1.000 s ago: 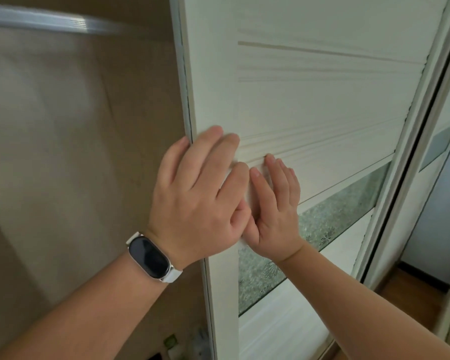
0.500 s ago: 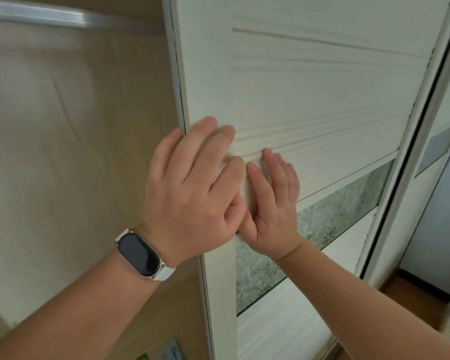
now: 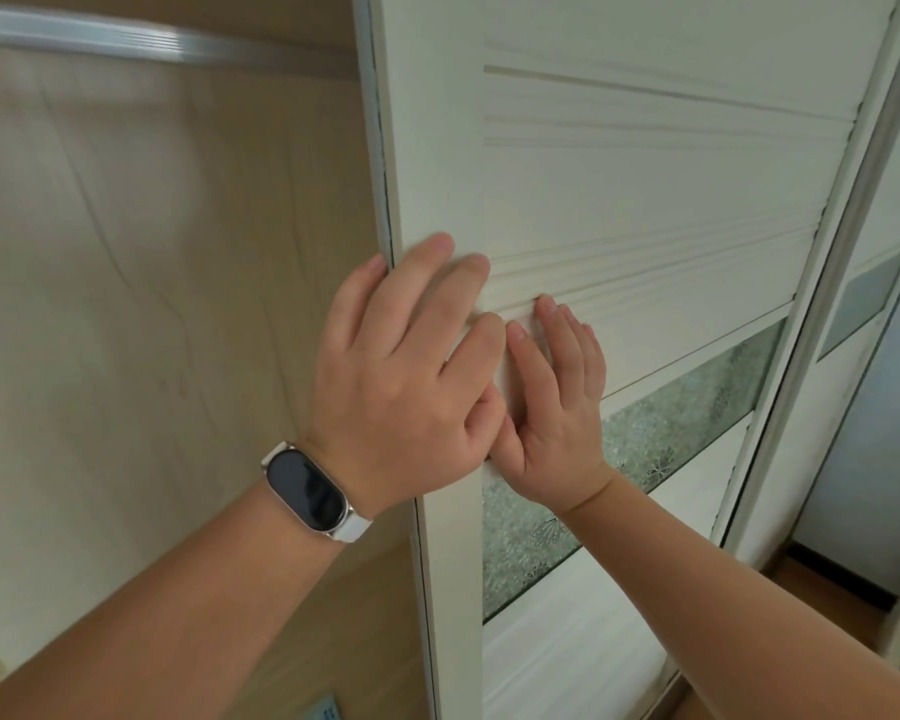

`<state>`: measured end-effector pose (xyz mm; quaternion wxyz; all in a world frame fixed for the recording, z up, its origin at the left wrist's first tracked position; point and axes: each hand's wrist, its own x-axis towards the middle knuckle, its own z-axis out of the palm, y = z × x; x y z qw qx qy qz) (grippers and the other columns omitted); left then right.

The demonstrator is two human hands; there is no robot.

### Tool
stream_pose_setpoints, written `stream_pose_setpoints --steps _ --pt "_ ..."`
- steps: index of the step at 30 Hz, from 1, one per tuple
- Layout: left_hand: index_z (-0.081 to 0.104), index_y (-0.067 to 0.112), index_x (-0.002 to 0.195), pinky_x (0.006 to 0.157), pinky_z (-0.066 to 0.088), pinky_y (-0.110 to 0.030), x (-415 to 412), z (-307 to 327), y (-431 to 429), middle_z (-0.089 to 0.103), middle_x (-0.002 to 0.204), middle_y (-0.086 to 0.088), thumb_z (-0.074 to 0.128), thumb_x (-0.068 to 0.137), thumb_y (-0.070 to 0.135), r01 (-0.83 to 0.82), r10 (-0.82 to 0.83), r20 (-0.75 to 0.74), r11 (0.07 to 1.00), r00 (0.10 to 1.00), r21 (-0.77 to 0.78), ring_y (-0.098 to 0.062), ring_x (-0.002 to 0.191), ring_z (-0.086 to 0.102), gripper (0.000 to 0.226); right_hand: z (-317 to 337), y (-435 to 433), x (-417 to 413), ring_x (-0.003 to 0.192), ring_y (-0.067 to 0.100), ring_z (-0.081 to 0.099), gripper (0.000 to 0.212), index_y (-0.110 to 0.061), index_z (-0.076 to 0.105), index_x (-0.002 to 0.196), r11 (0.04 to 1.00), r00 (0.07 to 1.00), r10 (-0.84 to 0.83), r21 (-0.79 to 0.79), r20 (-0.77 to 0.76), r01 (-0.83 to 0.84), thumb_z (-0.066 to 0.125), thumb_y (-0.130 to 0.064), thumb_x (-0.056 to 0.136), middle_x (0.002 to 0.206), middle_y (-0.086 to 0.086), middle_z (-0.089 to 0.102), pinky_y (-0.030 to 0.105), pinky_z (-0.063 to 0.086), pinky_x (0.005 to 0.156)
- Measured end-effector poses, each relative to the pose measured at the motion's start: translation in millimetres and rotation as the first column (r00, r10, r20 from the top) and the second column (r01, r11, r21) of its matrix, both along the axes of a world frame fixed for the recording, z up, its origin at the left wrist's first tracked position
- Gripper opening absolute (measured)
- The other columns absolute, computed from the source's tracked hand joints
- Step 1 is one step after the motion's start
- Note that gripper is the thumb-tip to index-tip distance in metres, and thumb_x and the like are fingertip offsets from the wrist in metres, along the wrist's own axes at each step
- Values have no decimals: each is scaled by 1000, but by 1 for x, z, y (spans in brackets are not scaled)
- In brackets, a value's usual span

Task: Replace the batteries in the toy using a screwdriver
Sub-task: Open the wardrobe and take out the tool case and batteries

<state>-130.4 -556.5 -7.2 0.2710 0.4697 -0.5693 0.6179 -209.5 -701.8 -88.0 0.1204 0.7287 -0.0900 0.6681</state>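
2 hands (left hand, right hand), 1 wristband, 2 white doors, 1 metal rail.

view: head, wide-angle | faces: forward at white door; frame tilted | range: close | views: one

Bluish object cropped at bottom edge, right hand partly behind left hand

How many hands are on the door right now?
2. The left hand, wearing a watch, lies flat on the door at its left edge; the right hand lies flat beside it on the ribbed panel.
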Motion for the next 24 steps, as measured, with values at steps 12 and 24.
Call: stream_pose_setpoints --steps 12,24 --pt "70 8 96 105 42 -50 2 -3 30 66 130 -16 44 89 16 25 -27 2 973 1000 231 -36 131 55 28 11 28 -30 130 42 48 47 -2 47 136 990 985 -89 92 -148 103 52 -23 93 143 30 45 52 42 105" --pt "67 6 123 106 43 -55 69 -68 129 59 139 -17 63 90 30 39 88 -240 876 967 480 -38 134 51 41 -7 151 -41 121 39 56 46 -5 56 129 991 946 -22 116 -322 63 53 -33 93 132 21 58 51 43 99"
